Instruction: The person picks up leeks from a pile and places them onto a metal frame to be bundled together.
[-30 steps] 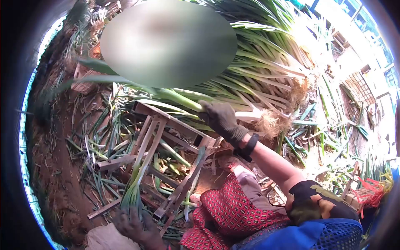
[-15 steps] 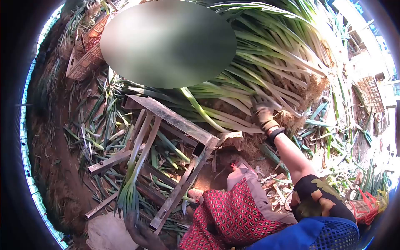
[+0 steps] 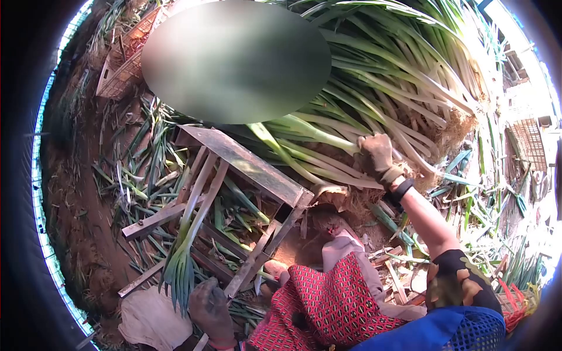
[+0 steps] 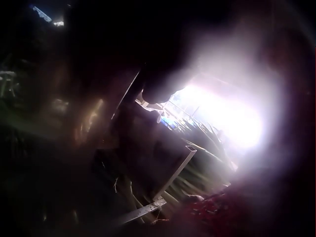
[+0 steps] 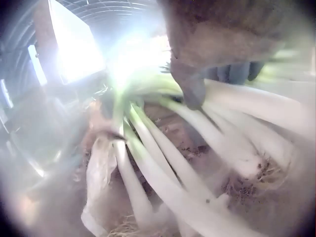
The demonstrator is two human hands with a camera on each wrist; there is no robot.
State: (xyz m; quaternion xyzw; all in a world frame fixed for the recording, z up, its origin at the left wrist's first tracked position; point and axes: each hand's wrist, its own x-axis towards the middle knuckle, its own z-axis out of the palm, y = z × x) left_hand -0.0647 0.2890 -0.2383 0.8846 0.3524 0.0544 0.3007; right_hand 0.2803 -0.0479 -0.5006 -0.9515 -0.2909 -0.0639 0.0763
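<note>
My gloved right hand (image 3: pixel 377 155) grips a thick green onion (image 3: pixel 328 137) at the edge of a big pile of green onions (image 3: pixel 404 76). In the right wrist view, the thumb of that hand (image 5: pixel 197 64) bends over a white stalk (image 5: pixel 252 101), with more white stalks beneath. My gloved left hand (image 3: pixel 211 310) hangs loosely curled beside a metal frame (image 3: pixel 246 161), just off the leaf tips of a few green onions (image 3: pixel 190 245) lying across it. Shadow and glare fill most of the left wrist view, which shows a metal bar (image 4: pixel 175 173).
Cut leaves (image 3: pixel 152 169) litter the ground. An orange crate (image 3: pixel 126 64) stands far left and another crate (image 3: pixel 530 143) far right. A patterned red cloth (image 3: pixel 331 292) covers my lap. A pale cloth-like piece (image 3: pixel 155 319) lies near my left hand. A blurred oval hides the upper middle.
My right hand let go of one green onion near the frame, reached right to the pile and gripped another. My left hand drew slightly away from the leaf tips on the frame.
</note>
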